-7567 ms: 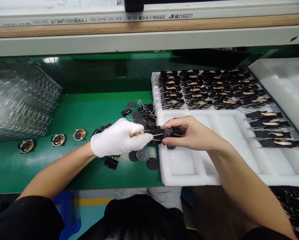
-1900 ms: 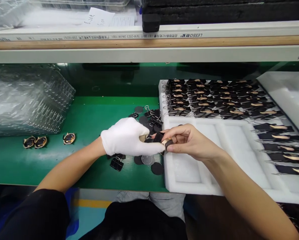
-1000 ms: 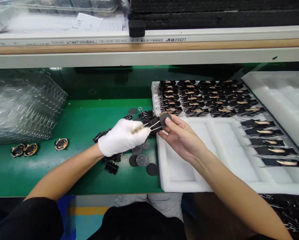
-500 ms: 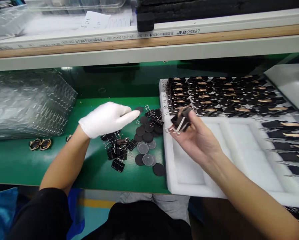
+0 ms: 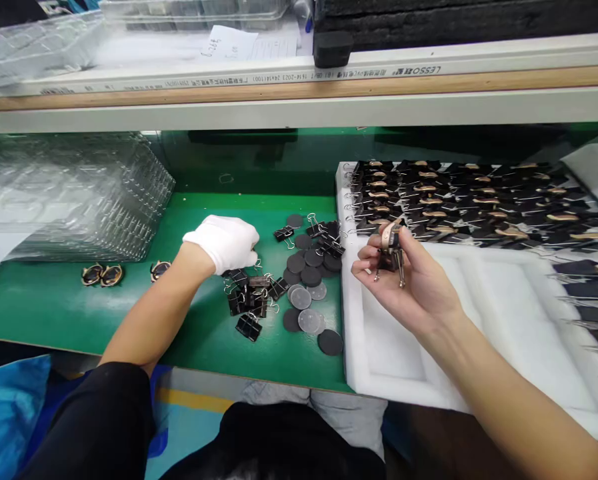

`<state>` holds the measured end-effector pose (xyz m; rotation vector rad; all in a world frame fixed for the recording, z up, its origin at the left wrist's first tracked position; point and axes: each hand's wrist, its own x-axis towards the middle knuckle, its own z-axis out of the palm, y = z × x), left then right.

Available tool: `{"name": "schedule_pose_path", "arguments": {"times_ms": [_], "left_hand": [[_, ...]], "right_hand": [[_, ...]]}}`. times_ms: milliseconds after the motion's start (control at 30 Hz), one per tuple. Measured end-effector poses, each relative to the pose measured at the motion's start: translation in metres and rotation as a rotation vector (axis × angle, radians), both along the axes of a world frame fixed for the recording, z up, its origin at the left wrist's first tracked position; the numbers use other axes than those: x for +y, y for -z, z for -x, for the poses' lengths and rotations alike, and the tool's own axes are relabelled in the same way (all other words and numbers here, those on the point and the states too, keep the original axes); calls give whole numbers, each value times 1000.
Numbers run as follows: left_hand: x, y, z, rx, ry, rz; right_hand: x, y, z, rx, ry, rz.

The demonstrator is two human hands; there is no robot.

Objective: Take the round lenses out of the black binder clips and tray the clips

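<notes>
My left hand (image 5: 227, 244), in a white glove, is closed just above the pile of black binder clips (image 5: 251, 293); its fingertips hide whatever they may hold. My bare right hand (image 5: 413, 280) is wrapped round a binder clip (image 5: 393, 252) with a gold-coloured part in its jaws, above the white foam tray (image 5: 356, 347). Between my hands lie black discs (image 5: 311, 276) and clear discs (image 5: 309, 321). One separate binder clip (image 5: 284, 233) rests near the top of the discs, beside another small group of clips (image 5: 329, 241).
Rows of clamped gold-and-black pieces (image 5: 433, 200) fill the tray's far part. Stacked clear plastic trays (image 5: 79, 200) stand at the left, with small gold-rimmed parts (image 5: 102, 275) in front. A shelf edge (image 5: 279, 113) crosses above the bench.
My left hand has drawn back from the discs toward the clip pile, its fingers now curled. My right hand has turned the clip it holds. The whole view has shifted slightly.
</notes>
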<state>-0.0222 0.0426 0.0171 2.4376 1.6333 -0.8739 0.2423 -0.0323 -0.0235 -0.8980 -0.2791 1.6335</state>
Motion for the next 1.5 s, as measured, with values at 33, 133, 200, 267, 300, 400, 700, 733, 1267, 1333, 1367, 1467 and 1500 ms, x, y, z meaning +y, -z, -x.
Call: {"name": "schedule_pose_path", "arguments": {"times_ms": [33, 133, 200, 267, 300, 400, 700, 733, 1267, 1333, 1367, 1467, 1500], "left_hand": [[2, 2, -1, 6, -11, -20], [8, 2, 1, -4, -31, -140], [10, -1, 4, -79, -1, -274], [7, -3, 3, -250, 33, -412], [5, -4, 1, -381, 42, -460], [-7, -4, -14, -850, 31, -432], [-30, 8, -37, -1118, 188, -24], [-32, 9, -38, -1094, 171, 1], [-44, 6, -50, -995, -150, 168], [-42, 5, -49, -1002, -164, 155], [-41, 4, -48, -1013, -166, 137], [-41, 1, -47, -1064, -174, 121], [-42, 0, -48, -1083, -177, 138]], "right_hand": [[0, -1, 0, -20, -4, 2], [-2, -2, -1, -103, -58, -8], [-3, 0, 0, -175, -136, -23], [-6, 3, 1, -246, -245, -41], [-8, 6, 3, -277, -296, -57], [-14, 13, 7, -324, -387, -164], [-15, 15, -1, -424, -436, -527], [-15, 15, -3, -450, -440, -536], [-13, 6, -11, -693, -445, -548], [-12, 5, -14, -735, -421, -558], [-11, 5, -16, -747, -397, -551], [-6, 3, -25, -750, -354, -480], [-4, 1, -29, -750, -354, -455]]}}
